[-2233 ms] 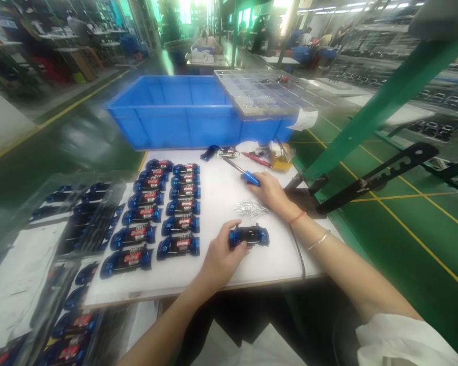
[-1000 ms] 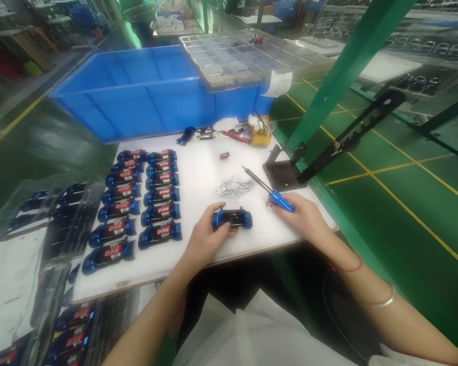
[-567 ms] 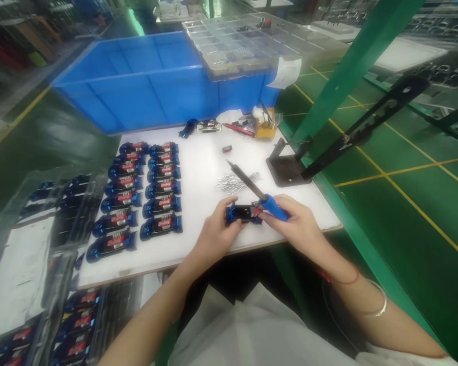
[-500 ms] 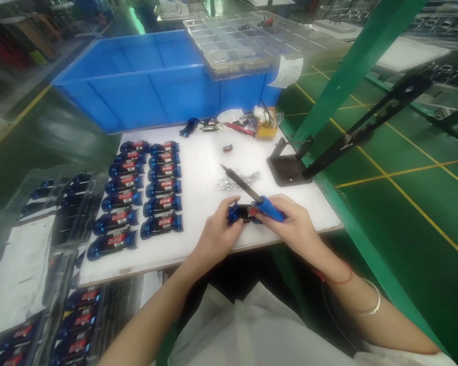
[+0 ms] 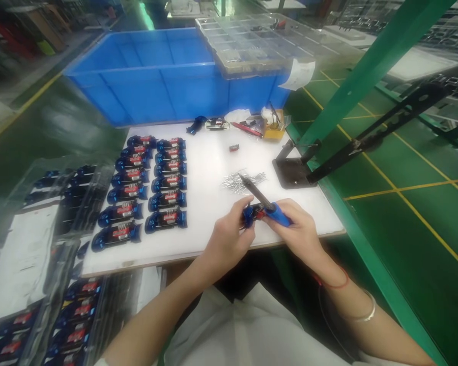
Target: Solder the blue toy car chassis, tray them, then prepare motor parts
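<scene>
My left hand (image 5: pixel 231 236) is closed on one end of a small blue-and-black housing (image 5: pixel 249 214), near the table's front edge. A soldering iron (image 5: pixel 278 213) with a blue handle lies in my closed right hand (image 5: pixel 299 226). Its dark shaft points up and left across the housing. My right fingertips are at the housing's right side, by a red part (image 5: pixel 259 213); how they grip it is partly hidden. Beyond the iron's tip is a loose pile of thin silvery wire pieces (image 5: pixel 238 182).
Two columns of similar blue housings with red parts (image 5: pixel 170 197) line the white tabletop (image 5: pixel 202 239). A black metal stand (image 5: pixel 295 173) rises at the right edge. A blue bin (image 5: pixel 168 96) with a clear compartment tray (image 5: pixel 248 51) stands behind. Stacked plastic trays (image 5: pixel 61 229) are at left.
The view has shifted slightly, moving the table scene right. Both hands have drawn closer together, and the housing is turned and more covered by my left hand. The iron stays in my right hand.
</scene>
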Motion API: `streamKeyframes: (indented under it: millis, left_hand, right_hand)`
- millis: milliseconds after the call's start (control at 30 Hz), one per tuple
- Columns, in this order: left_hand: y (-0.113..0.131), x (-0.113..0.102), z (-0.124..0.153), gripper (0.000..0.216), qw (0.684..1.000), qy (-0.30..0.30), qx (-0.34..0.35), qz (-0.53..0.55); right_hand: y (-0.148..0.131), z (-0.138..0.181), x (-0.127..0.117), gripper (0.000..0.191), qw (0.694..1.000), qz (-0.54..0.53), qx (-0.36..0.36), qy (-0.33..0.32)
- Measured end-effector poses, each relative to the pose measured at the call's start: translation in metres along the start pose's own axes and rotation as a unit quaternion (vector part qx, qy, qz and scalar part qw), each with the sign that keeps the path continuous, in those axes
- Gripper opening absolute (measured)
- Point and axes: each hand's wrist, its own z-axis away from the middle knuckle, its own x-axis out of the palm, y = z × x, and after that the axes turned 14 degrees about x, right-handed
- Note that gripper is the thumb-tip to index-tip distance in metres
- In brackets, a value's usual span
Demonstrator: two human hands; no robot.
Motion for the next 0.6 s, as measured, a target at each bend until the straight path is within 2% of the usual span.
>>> streamKeyframes:
  millis: [200,400,500,600]
  left_hand:
    - [-0.001,-0.002,0.002,0.049,0.998,-0.016,0.049,-0.032]
    - [-0.01,0.001,0.004,0.052,0.989,-0.002,0.141,-0.049]
    - [-0.012,0.001,0.003,0.052,0.991,-0.003,0.134,-0.027]
    - [-0.009,-0.007,0.002,0.056,0.995,-0.025,0.079,0.049]
  right_hand:
    - [0.006,0.001,0.004,0.009,0.999,-0.001,-0.035,0.029]
    - [0.004,0.0,0.005,0.008,0.998,-0.003,-0.052,0.027]
    - [0.001,-0.002,0.004,0.01,0.999,-0.011,-0.039,0.018]
    - [-0.003,-0.005,0.0,0.014,0.999,-0.037,-0.016,-0.005]
